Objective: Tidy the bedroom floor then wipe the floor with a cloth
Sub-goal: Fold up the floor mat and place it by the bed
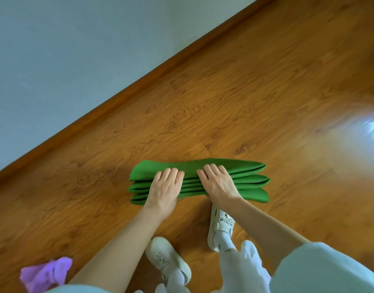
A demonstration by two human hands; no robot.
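Note:
A green cloth [245, 178], folded into several long layers, lies on the wooden floor [245, 92] in front of my feet. My left hand [165, 187] presses flat on its left half, fingers together and pointing away from me. My right hand [218, 180] presses on the middle of the cloth in the same way, palm down. Both hands sit side by side with a small gap between them. The cloth's far edge and both ends stick out beyond my hands.
A crumpled purple cloth [46, 271] lies on the floor at the lower left. A wooden skirting board [139, 85] runs diagonally along the grey wall [76, 49]. My white shoes [167, 261] stand just behind the green cloth. Glare marks the floor at right.

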